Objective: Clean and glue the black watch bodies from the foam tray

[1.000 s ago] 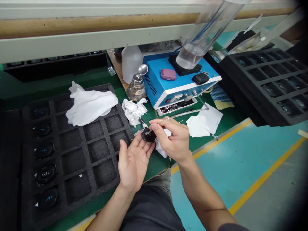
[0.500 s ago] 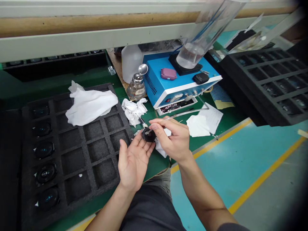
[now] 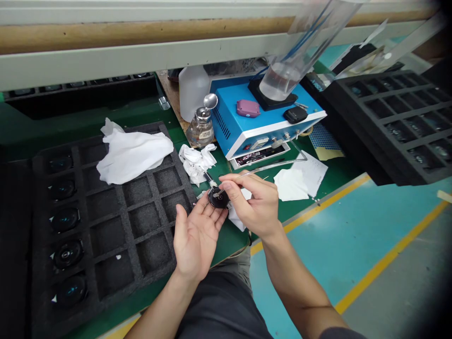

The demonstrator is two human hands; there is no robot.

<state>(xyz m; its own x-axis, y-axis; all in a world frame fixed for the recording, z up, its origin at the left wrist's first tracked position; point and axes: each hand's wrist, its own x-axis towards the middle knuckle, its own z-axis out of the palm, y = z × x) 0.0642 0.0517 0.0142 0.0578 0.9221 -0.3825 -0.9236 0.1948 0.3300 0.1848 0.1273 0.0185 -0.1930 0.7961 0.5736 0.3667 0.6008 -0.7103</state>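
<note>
nothing shifted: right hand (image 3: 257, 203) pinches tube (image 3: 271, 166), flat left hand (image 3: 196, 242) supports disc (image 3: 219, 200) near tissue (image 3: 196, 164).

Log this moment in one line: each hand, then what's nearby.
left hand: palm up, supporting black round part | right hand: pinching clear tube, tip at part | nearby: foam tray, blue box

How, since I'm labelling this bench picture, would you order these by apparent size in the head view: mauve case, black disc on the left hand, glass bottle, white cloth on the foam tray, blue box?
Blue box
White cloth
Glass bottle
Black disc and mauve case: too alike to rank
</note>
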